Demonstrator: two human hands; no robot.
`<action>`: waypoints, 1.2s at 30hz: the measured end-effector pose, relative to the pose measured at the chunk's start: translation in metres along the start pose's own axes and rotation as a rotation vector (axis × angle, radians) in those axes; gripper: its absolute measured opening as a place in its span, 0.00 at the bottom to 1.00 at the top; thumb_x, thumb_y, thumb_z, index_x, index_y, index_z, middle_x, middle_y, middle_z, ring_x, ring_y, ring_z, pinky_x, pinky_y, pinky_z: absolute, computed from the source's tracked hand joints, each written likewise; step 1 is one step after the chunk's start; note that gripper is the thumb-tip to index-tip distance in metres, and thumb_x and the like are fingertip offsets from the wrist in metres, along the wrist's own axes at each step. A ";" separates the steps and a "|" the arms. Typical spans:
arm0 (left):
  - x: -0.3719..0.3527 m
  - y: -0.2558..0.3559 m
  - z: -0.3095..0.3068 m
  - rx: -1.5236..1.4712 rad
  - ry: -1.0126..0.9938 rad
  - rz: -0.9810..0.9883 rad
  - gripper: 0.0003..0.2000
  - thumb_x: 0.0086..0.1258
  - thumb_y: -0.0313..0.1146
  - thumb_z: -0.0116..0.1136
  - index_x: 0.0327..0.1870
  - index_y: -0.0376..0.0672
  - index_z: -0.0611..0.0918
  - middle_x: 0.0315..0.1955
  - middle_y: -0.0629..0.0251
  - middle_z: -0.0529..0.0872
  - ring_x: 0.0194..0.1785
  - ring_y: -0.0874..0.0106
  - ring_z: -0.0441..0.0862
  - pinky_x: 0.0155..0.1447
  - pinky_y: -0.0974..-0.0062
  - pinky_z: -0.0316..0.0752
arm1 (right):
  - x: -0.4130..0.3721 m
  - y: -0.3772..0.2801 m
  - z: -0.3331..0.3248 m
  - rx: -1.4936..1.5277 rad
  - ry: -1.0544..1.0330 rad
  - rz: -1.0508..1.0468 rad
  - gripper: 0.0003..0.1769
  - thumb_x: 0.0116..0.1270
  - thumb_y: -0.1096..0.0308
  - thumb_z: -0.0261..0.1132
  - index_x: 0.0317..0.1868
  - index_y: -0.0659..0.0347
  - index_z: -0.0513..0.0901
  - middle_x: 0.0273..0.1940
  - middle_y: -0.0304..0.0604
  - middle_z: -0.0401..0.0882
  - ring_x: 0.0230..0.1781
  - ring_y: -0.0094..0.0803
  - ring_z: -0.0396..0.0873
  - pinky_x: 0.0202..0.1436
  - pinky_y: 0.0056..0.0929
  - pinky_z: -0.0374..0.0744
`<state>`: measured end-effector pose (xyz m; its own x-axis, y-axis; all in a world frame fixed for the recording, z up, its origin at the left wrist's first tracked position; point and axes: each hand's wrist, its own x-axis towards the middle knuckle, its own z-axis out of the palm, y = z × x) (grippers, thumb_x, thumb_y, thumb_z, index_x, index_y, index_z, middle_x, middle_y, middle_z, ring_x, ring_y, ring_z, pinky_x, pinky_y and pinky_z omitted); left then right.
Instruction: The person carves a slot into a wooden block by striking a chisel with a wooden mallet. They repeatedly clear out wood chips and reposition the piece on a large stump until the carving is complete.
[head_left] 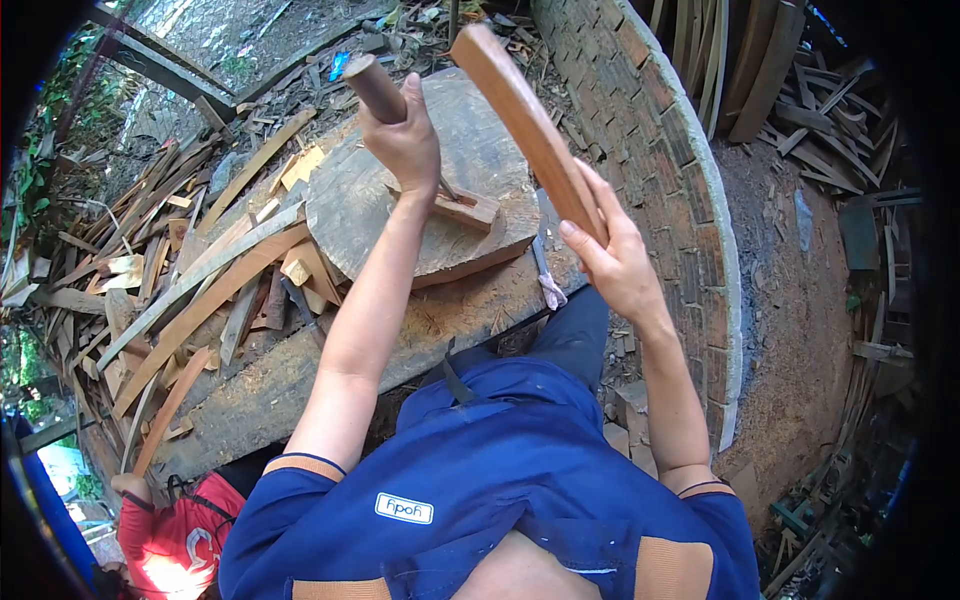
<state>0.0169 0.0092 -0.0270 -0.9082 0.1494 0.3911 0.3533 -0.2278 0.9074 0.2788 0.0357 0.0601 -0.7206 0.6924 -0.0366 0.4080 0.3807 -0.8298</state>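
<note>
My left hand (405, 148) is closed round the thick wooden handle (374, 88) of a chisel, whose blade points down at a small wood block (465, 208). That block, with a dark slot cut in its top, lies on a round wooden chopping stump (350, 205). To the right, my right hand (618, 245) grips the lower end of a long, slightly curved wooden mallet (528, 122), raised above the stump's right side and apart from the chisel. Whether the blade tip sits inside the slot is too small to tell.
Wood offcuts (215, 285) pile up at the left. A curved brick wall (690, 200) runs along the right. A person in a red shirt (185, 535) is at the lower left. A tool with a cloth-wrapped end (550, 288) lies beside the stump.
</note>
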 end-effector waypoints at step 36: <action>0.045 -0.005 -0.049 -0.341 0.300 -0.314 0.12 0.73 0.32 0.62 0.36 0.39 0.70 0.20 0.71 0.72 0.14 0.83 0.66 0.14 0.82 0.62 | 0.004 -0.016 0.010 0.363 -0.028 0.099 0.35 0.74 0.51 0.57 0.78 0.44 0.59 0.37 0.41 0.75 0.23 0.22 0.70 0.29 0.25 0.74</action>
<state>-0.0369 -0.0303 -0.0210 -1.0000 -0.0092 0.0028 0.0072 -0.5227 0.8525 0.2644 0.0262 0.0678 -0.7050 0.6959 -0.1372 0.2543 0.0674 -0.9648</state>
